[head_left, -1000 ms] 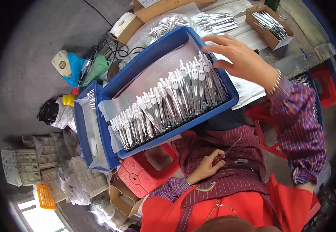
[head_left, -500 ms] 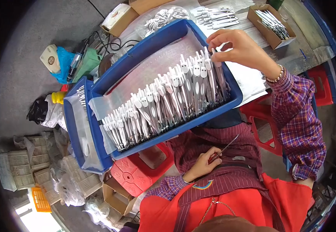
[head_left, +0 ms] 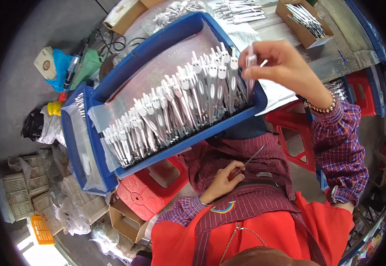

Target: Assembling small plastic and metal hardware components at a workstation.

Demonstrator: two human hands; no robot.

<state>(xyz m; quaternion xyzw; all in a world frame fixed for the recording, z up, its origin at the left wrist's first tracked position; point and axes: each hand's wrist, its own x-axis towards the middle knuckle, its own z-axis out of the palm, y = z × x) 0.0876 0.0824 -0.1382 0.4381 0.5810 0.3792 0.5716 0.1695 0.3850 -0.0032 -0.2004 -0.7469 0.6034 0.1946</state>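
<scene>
My right hand (head_left: 275,66) is at the right end of a large blue tray (head_left: 157,158), thumb and fingers closed on the white top of a slim silver piece (head_left: 250,60). That piece stands nearly upright, slightly blurred, its lower end inside the tray. Beside it stand dense rows of similar slim silver pieces (head_left: 175,95) with white heads, several showing two dark dots. My left hand (head_left: 223,181) rests at my lap, closed around a thin metal-shafted tool (head_left: 254,158). Its shaft points up and right; most of its handle is hidden in the fingers.
A smaller blue tray (head_left: 78,146) adjoins on the left. A red stool (head_left: 142,197) stands below the trays, another red stool (head_left: 297,133) to the right. On the table behind lie silver pieces (head_left: 239,11) and a cardboard box (head_left: 306,24) holding more.
My right hand has closed on a slim silver piece at the tray's right end and moved slightly lower. The whole view has shifted a little; my left hand keeps its tool.
</scene>
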